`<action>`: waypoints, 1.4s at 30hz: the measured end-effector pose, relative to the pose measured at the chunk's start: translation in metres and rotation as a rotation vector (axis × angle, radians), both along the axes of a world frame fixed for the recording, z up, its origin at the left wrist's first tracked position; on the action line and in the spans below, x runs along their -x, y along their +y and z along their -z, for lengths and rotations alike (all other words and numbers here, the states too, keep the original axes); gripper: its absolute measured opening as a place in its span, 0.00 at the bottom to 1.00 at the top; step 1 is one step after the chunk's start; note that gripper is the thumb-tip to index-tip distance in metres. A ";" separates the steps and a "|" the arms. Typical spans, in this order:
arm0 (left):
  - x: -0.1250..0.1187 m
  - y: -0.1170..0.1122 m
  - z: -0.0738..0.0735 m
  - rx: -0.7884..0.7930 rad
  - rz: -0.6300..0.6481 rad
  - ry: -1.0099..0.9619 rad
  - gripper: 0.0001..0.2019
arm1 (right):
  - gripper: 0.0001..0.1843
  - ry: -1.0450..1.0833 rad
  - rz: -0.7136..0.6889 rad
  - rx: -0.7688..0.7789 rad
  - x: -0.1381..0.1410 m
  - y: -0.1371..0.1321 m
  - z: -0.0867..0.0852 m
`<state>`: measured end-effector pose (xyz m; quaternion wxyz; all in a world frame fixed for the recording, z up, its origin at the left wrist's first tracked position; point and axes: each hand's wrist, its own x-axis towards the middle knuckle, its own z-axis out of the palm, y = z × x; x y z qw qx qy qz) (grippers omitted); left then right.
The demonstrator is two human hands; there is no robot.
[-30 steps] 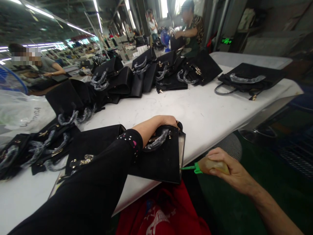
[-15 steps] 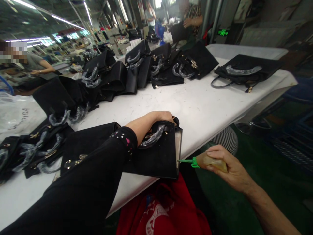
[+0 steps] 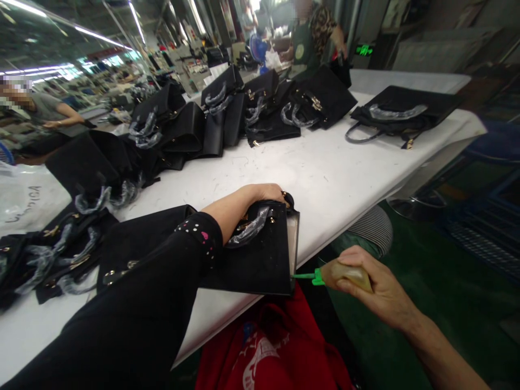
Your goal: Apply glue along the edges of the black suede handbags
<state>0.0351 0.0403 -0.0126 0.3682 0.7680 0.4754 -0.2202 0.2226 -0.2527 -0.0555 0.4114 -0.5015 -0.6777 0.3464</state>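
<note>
A black handbag (image 3: 252, 265) lies near the table's front edge, its open right side showing a pale inner lining. My left hand (image 3: 271, 193) reaches over and grips the bag's far upper corner; its fingertips are hidden behind the bag. A clear plastic wrap covers the near handle (image 3: 252, 230). Held in my right hand (image 3: 371, 279) is a squeeze glue bottle (image 3: 345, 275), yellowish, with a green nozzle. The nozzle's tip is at the lower part of the bag's open edge; whether it touches cannot be made out.
Several black handbags (image 3: 227, 122) with wrapped handles line the white table (image 3: 309, 162). One more bag (image 3: 406, 111) lies at the right end. A striped round stool (image 3: 377, 230) stands below the edge. Co-workers are at the back and left.
The glue bottle's tip has moved down along the bag's open edge in my right hand. My left hand keeps its hold. The co-worker at the back has shifted posture.
</note>
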 end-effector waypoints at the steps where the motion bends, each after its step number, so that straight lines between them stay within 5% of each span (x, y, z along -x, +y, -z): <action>1: 0.001 0.000 0.001 0.002 -0.006 -0.012 0.12 | 0.09 0.013 -0.013 0.069 0.001 0.000 -0.001; 4: 0.005 -0.002 -0.002 0.004 -0.022 -0.062 0.12 | 0.08 0.040 -0.066 0.226 0.000 -0.001 -0.005; 7: 0.015 -0.002 -0.019 0.022 -0.056 -0.130 0.12 | 0.10 0.013 -0.056 0.217 -0.003 0.001 -0.007; 15: 0.037 -0.015 -0.128 -0.023 -0.061 -0.308 0.09 | 0.09 -0.135 0.003 0.000 -0.001 0.017 -0.015; 19: 0.037 -0.035 -0.163 -0.111 -0.023 -0.348 0.08 | 0.11 -0.233 0.084 -0.152 0.000 0.032 -0.017; 25: 0.049 -0.075 -0.149 -0.481 -0.021 -0.303 0.12 | 0.12 -0.289 0.184 -0.171 -0.003 0.043 -0.007; 32: 0.070 -0.123 -0.134 -0.495 -0.091 -0.362 0.14 | 0.14 -0.206 0.332 -0.177 -0.007 0.039 0.002; 38: 0.063 -0.127 -0.136 -0.546 -0.072 -0.298 0.15 | 0.13 -0.212 0.234 -0.049 -0.007 0.040 0.001; 42: 0.061 -0.123 -0.134 -0.562 -0.082 -0.301 0.14 | 0.15 -0.201 0.320 -0.069 -0.008 0.039 0.002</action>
